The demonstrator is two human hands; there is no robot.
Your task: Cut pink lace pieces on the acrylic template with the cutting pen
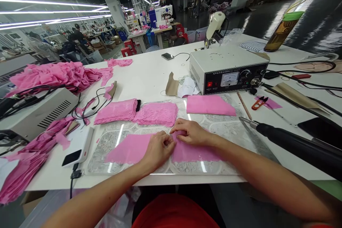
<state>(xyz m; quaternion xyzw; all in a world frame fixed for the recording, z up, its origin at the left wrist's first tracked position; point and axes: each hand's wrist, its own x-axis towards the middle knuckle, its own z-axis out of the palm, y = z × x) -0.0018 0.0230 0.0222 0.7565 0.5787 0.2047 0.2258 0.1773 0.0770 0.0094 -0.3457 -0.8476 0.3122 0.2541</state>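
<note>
Two thin pink fabric pieces lie on a glossy marbled board (103, 149): the left fabric piece (127, 148) and the right fabric piece (195, 153). Between them my left hand (159, 150) is closed, thumb and fingertips pinched at the edges where the pieces meet. My right hand (191, 132) faces it with bent fingers, pinching the upper left corner of the right piece. The fingertips nearly touch and partly hide the fabric there. Just behind the hands are a folded pink stack (117, 110), a lace stack (156, 113) and a flat pink stack (210, 105).
A black-handled tool with a metal tip (269, 131) reaches in from the right. Behind stands a control box (229, 69) with a dial. Orange thread snips (259, 103) lie right. Pink fabric heaps (56, 76), a white power bank (78, 146) and cables are left.
</note>
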